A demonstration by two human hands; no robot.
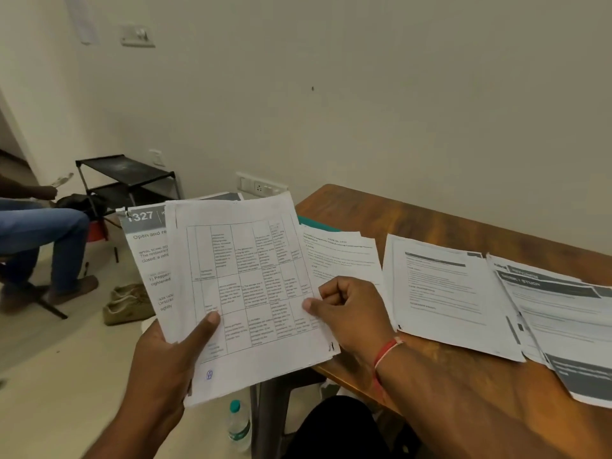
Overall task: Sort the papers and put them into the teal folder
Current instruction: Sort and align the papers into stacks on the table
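Room: table (381, 210) edge under my right wrist; bare wood beyond.
Left hand (172, 352): grips papers (245, 293) from below, thumb on front.
Right hand (347, 309): pinches their right edge.
Teal folder (314, 223): just beyond right hand.

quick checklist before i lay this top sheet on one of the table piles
1. Left hand grips the held stack of white printed papers: ok.
2. Right hand pinches the gridded top sheet at its right edge: ok.
3. Only one sheet pinched: cannot tell.
4. Left pile, middle pile and right pile in view on the brown wooden table: ok.
5. Teal folder uncovered: not ok, the left pile lies over it.
6. Which pile matches: cannot tell, print blurred.
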